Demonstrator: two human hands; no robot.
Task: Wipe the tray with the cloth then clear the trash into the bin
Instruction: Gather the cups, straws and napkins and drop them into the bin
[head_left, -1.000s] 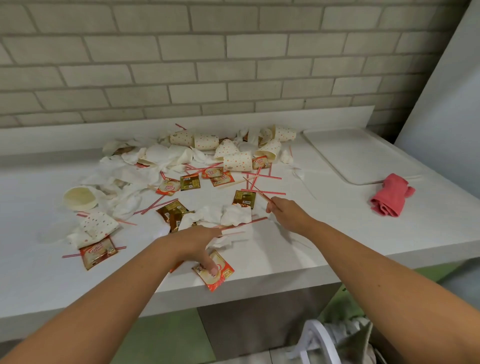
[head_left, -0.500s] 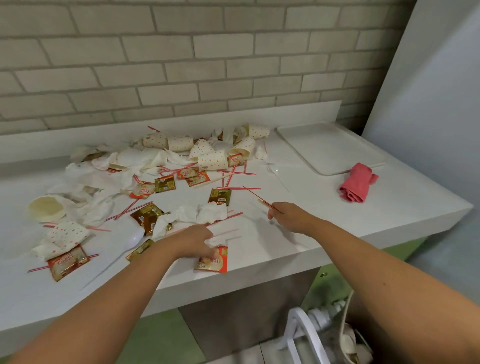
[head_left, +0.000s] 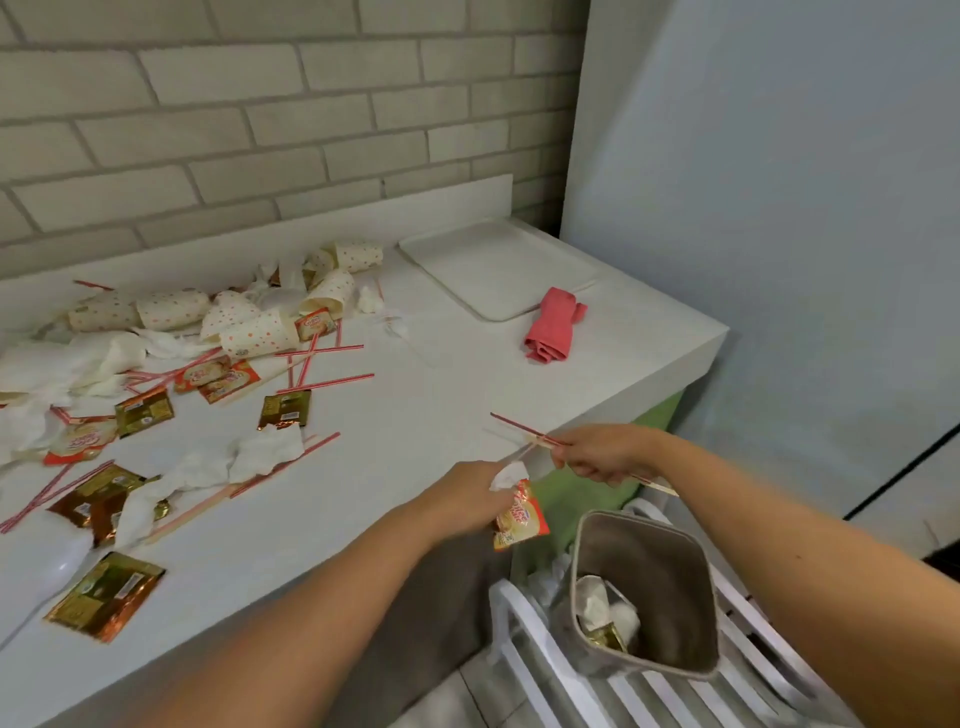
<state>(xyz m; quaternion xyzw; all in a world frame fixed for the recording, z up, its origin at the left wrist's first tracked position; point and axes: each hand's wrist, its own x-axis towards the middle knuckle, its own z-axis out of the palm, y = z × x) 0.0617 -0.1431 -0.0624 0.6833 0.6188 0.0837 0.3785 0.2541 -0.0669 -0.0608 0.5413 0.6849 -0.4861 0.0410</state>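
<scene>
While both my forearms stretch forward and to the right, my left hand (head_left: 467, 496) hangs just past the front edge of the desk (head_left: 415, 415), palm down. Its fingers (head_left: 496, 501) pinch a red-and-orange sachet (head_left: 519, 519) together with a crumpled white tissue (head_left: 509, 474). The sachet dangles below my knuckles, up and to the left of the bin (head_left: 691, 571). My right hand (head_left: 602, 454) sits a little farther out, knuckles up, curled tight round a few thin red-striped straws (head_left: 524, 430). They stick out on both sides of my fist, their far ends tilted up over the desk edge. The bin stands below both hands on a white slatted rack (head_left: 524, 654), with some tissue and a gold wrapper (head_left: 605, 636) at its bottom. On the desk the white tray (head_left: 493, 265) lies in the far right corner by the brick wall (head_left: 260, 130), and the pink cloth (head_left: 553, 325) is bunched just beside its near edge. Dotted paper cups (head_left: 260, 335), napkins (head_left: 104, 358) and more sachets and straws lie scattered across the left part.
</scene>
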